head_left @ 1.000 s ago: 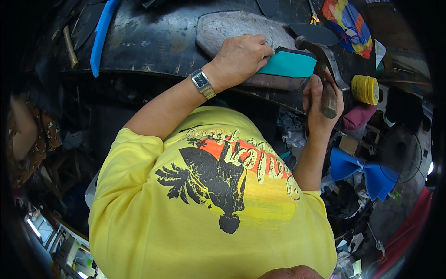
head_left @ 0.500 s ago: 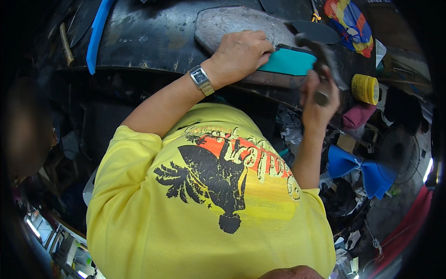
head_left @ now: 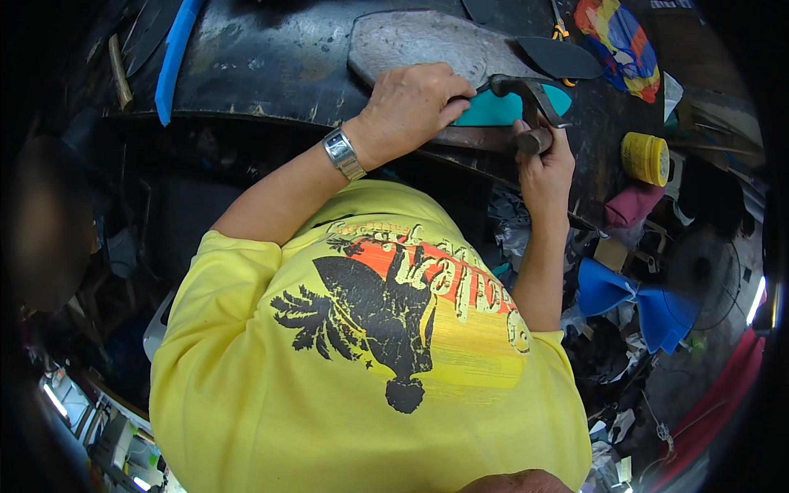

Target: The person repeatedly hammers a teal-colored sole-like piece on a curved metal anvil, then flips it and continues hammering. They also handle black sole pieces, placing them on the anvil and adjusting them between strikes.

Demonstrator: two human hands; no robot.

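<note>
At the upper centre of the frame, our left hand [head_left: 417, 100] pinched the teal piece [head_left: 491, 110], our right hand [head_left: 547, 169] grasped a hammer [head_left: 534, 141] over it, and this hammering, we judged, next called for careful aim.

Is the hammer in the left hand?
No, the right hand grips the hammer, while the left hand is at the teal piece.

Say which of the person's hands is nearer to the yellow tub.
Right. The right hand, gripping the hammer, is left of the yellow tub; the left hand is farther left, at the teal piece's left end.
</note>
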